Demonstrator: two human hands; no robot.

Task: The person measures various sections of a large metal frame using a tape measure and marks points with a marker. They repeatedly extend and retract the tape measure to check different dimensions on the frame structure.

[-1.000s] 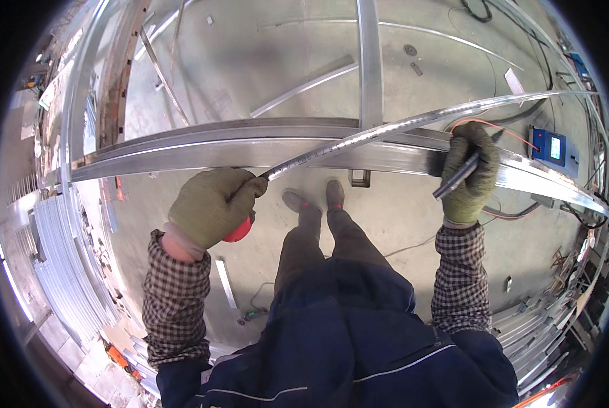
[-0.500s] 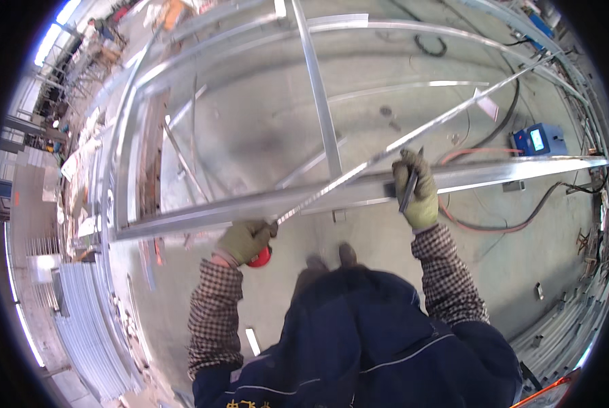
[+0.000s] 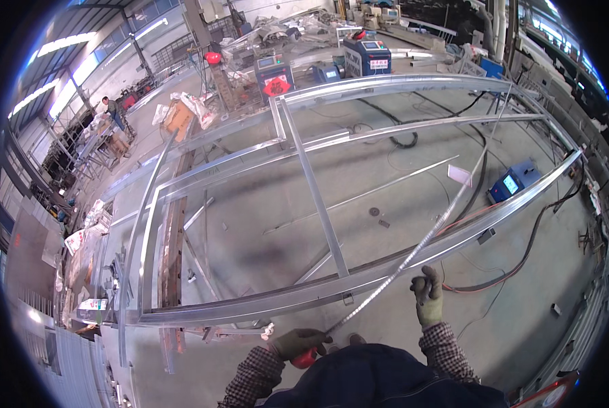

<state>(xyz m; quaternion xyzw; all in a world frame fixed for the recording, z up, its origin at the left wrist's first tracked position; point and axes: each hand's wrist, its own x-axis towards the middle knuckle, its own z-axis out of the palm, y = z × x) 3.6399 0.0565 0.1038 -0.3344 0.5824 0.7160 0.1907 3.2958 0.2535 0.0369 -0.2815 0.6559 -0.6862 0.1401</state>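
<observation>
My gloved left hand [image 3: 300, 343] is closed on a tape measure [image 3: 304, 358], its red case showing below the fingers. From there the silvery tape blade [image 3: 413, 253] runs slantwise over the near beam [image 3: 250, 306] of a large metal frame toward its far right corner. My gloved right hand [image 3: 428, 298] is raised on the near side of that beam, to the right of the blade, with its fingers curled. What those fingers hold, if anything, I cannot make out. A crossbar [image 3: 314, 190] joins the near beam to the frame's far side.
A blue machine with a lit screen [image 3: 513, 182] stands inside the frame at right, near dark cables [image 3: 522, 262]. More machines [image 3: 367, 58] stand beyond the far beam. Metal profiles lie along the right edge. Another person [image 3: 114, 112] is far off at the left.
The view has tipped up and shows more of the workshop. My right hand, which held a dark pen-like tool at the near beam, is now drawn back from it. The left keeps the tape measure.
</observation>
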